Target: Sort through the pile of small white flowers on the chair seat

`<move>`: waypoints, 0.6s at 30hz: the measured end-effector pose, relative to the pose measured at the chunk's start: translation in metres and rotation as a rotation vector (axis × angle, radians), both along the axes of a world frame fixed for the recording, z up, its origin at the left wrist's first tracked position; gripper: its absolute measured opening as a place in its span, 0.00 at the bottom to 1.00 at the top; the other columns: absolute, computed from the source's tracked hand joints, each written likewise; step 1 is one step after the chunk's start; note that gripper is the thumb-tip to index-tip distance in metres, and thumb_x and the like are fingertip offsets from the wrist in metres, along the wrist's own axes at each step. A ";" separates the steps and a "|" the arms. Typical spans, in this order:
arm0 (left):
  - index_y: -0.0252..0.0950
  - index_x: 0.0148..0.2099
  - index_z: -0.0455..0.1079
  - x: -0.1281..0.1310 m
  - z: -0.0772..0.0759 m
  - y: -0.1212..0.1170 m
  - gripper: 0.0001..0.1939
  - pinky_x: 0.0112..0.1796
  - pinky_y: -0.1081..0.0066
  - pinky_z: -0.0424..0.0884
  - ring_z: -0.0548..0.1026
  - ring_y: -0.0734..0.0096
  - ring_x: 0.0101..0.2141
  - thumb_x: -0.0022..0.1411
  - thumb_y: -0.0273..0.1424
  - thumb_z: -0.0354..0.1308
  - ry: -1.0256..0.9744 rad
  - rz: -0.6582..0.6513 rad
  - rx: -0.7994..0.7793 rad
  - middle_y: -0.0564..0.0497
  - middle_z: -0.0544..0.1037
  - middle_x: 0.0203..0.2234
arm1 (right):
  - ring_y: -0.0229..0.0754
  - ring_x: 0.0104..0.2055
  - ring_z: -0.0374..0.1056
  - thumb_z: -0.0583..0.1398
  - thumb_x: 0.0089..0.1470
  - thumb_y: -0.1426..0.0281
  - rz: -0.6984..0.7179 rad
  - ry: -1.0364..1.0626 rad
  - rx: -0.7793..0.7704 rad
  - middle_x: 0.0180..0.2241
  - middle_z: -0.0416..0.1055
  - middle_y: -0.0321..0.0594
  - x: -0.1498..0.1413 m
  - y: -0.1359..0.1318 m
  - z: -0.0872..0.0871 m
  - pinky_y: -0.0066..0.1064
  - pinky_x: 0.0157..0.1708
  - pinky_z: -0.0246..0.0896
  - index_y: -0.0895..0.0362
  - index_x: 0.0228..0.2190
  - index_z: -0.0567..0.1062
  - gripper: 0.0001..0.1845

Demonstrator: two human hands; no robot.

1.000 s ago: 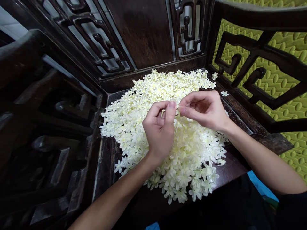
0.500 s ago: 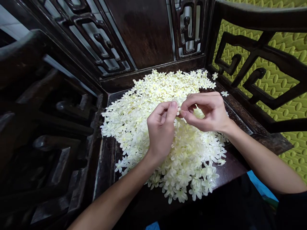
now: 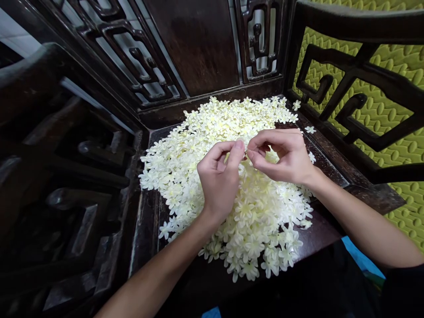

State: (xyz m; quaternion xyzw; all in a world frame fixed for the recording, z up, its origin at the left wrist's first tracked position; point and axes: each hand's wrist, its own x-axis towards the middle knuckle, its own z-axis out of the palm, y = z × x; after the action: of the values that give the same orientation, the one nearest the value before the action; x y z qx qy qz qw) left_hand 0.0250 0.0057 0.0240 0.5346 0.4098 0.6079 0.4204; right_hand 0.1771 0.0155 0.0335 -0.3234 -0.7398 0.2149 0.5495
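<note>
A heap of small white flowers [image 3: 185,163] with pale yellow centres lies below and around both hands. Over its middle, my left hand [image 3: 220,181] is closed, thumb and index finger pinched together. My right hand [image 3: 283,154] faces it, also pinching with thumb and forefinger, the tips almost touching those of the left. Whatever sits between the two pinches is too small and too covered by the fingertips to name.
The heap rests on a dark wooden seat [image 3: 318,225] with a carved back panel [image 3: 205,48]. Carved armrests rise at the left [image 3: 82,168] and right [image 3: 351,70]. Yellow-green textured padding [image 3: 391,110] shows behind the right one. A stray flower [image 3: 310,129] lies near that side.
My left hand has shifted slightly left, its fingers looser in shape. The right hand has moved a little left too. A white bit seen earlier between the fingertips is now mostly hidden.
</note>
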 end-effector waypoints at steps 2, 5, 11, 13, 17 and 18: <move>0.36 0.34 0.77 0.000 -0.001 0.000 0.10 0.37 0.71 0.72 0.74 0.72 0.33 0.64 0.37 0.65 0.005 0.005 -0.014 0.52 0.76 0.29 | 0.34 0.26 0.65 0.63 0.49 0.78 0.003 -0.012 0.023 0.25 0.76 0.36 -0.001 0.000 0.000 0.30 0.28 0.62 0.59 0.28 0.79 0.05; 0.37 0.34 0.76 -0.001 0.000 0.000 0.10 0.35 0.72 0.70 0.73 0.73 0.32 0.63 0.38 0.66 -0.075 -0.024 -0.085 0.51 0.76 0.31 | 0.34 0.26 0.66 0.62 0.49 0.79 0.009 -0.030 0.063 0.26 0.76 0.37 -0.001 0.001 -0.001 0.30 0.28 0.62 0.59 0.29 0.79 0.06; 0.36 0.31 0.71 -0.004 0.003 0.006 0.12 0.34 0.76 0.68 0.69 0.76 0.31 0.62 0.36 0.66 -0.299 -0.042 -0.268 0.53 0.68 0.29 | 0.32 0.26 0.64 0.60 0.51 0.81 0.129 -0.076 0.137 0.26 0.75 0.36 0.000 -0.002 0.003 0.28 0.26 0.62 0.60 0.29 0.77 0.07; 0.35 0.32 0.73 -0.004 0.003 0.008 0.11 0.36 0.75 0.70 0.70 0.75 0.33 0.62 0.35 0.66 -0.334 -0.058 -0.242 0.52 0.69 0.30 | 0.31 0.24 0.61 0.60 0.50 0.81 0.146 -0.108 0.097 0.23 0.72 0.34 0.001 -0.004 0.005 0.27 0.25 0.59 0.60 0.25 0.75 0.07; 0.36 0.32 0.75 -0.002 -0.001 0.008 0.10 0.37 0.74 0.70 0.71 0.76 0.32 0.62 0.35 0.67 -0.268 -0.045 -0.148 0.52 0.72 0.29 | 0.30 0.22 0.59 0.64 0.52 0.77 0.109 -0.096 -0.083 0.20 0.69 0.32 0.002 -0.003 0.009 0.25 0.22 0.55 0.61 0.23 0.76 0.07; 0.36 0.33 0.76 -0.002 -0.002 0.008 0.09 0.37 0.74 0.70 0.72 0.75 0.32 0.62 0.35 0.68 -0.251 -0.040 -0.129 0.52 0.73 0.29 | 0.30 0.22 0.61 0.65 0.53 0.75 0.106 -0.057 -0.146 0.21 0.71 0.34 0.002 -0.003 0.009 0.25 0.22 0.56 0.62 0.24 0.78 0.06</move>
State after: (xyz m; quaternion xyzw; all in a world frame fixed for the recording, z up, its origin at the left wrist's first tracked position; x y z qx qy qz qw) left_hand 0.0233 0.0139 0.0224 0.4342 0.3817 0.6339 0.5138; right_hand 0.1792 0.0129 0.0422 -0.3291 -0.7537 0.2874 0.4910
